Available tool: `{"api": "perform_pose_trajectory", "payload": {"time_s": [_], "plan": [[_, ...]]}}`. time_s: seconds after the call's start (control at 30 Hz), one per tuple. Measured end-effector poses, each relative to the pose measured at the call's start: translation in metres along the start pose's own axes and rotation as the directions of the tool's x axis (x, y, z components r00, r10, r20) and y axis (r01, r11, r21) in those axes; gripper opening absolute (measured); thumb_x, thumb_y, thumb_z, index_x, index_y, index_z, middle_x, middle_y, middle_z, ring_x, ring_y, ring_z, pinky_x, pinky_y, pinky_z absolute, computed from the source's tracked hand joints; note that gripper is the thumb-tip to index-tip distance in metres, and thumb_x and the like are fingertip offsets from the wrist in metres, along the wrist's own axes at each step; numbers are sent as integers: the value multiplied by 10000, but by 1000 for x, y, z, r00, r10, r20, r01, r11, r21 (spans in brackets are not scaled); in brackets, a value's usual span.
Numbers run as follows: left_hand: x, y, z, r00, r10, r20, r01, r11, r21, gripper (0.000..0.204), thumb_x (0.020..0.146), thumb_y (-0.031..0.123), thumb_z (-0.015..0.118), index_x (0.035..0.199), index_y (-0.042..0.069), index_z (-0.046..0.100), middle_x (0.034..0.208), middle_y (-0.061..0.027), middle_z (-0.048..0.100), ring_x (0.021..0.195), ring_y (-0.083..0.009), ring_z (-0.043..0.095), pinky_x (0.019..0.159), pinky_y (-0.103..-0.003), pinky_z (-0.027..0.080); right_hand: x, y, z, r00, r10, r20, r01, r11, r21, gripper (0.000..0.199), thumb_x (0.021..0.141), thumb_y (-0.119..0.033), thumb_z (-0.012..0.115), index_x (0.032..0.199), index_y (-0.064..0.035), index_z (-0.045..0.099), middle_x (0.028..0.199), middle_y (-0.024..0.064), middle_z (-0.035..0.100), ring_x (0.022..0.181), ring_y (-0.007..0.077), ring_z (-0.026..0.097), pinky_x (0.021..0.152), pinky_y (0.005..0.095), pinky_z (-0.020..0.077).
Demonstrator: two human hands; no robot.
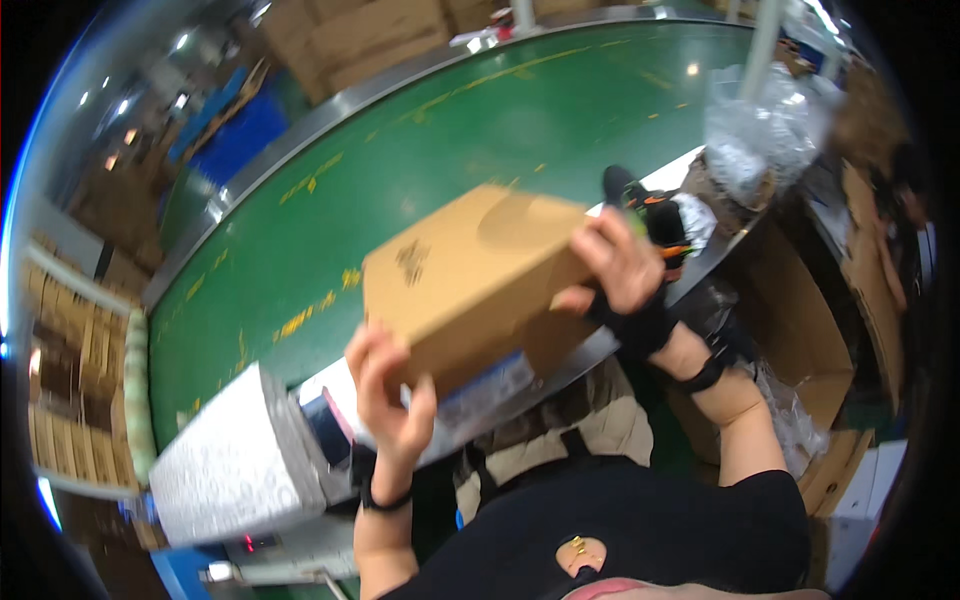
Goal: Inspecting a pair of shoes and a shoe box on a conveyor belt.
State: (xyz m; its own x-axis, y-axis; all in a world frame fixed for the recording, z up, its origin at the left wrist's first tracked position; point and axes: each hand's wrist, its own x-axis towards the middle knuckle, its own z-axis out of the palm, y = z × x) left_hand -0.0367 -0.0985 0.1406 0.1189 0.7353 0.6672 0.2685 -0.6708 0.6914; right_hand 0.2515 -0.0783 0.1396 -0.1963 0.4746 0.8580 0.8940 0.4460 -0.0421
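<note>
I hold a closed brown cardboard box (470, 280) in the air, above the near metal edge of a green conveyor belt (430, 160). My left hand (388, 395) grips the box's lower left corner from below. My right hand (622, 265) clasps its right end, with a black strap around the wrist. The box is tilted, its top face toward the belt.
A grey foam-like block (235, 460) lies at the belt's near left end. A black scanner-like device (650, 210) sits behind my right hand. A bundle of clear plastic film (765, 130) stands at the right, with open cardboard cartons (800, 330) beneath. Stacked cartons (350, 40) line the far side.
</note>
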Motion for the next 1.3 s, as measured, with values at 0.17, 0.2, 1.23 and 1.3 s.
{"api": "perform_pose_trajectory", "payload": {"time_s": [0.17, 0.2, 1.23, 1.3], "plan": [[-55, -9, -34, 894, -340, 292, 411, 882, -230, 433, 709, 212, 624, 1044, -56, 570, 1025, -132, 570, 956, -243, 546, 912, -354, 376, -87, -9, 8, 951, 41, 307, -81, 990, 119, 572, 654, -346, 751, 1132, -105, 552, 1058, 122, 486, 785, 279, 588, 622, 362, 502], [-63, -15, -36, 837, -511, 196, 547, 780, -303, 391, 783, 176, 611, 1091, -59, 554, 1026, -117, 571, 975, -204, 541, 893, -335, 401, -100, -8, 12, 962, 46, 270, -87, 986, 141, 587, 639, -321, 755, 1145, -113, 544, 1071, 106, 471, 759, 261, 591, 598, 366, 507], [-35, -41, -40, 595, -784, 177, 801, 558, -220, 215, 921, 252, 524, 976, 44, 521, 683, -18, 495, 537, -134, 494, 457, -256, 453, 18, -39, -17, 977, 124, -174, 2, 808, 589, 535, 707, -298, 721, 1089, 14, 512, 1014, 182, 536, 801, 307, 586, 670, 327, 498], [-41, -56, -46, 647, -738, 192, 761, 610, -222, 251, 893, 180, 528, 1090, 39, 463, 815, -51, 500, 652, -147, 517, 539, -263, 466, 26, -26, -16, 895, 388, -220, -180, 765, 619, 492, 719, -278, 729, 1079, -20, 516, 961, 154, 538, 786, 295, 570, 691, 319, 479]]}}
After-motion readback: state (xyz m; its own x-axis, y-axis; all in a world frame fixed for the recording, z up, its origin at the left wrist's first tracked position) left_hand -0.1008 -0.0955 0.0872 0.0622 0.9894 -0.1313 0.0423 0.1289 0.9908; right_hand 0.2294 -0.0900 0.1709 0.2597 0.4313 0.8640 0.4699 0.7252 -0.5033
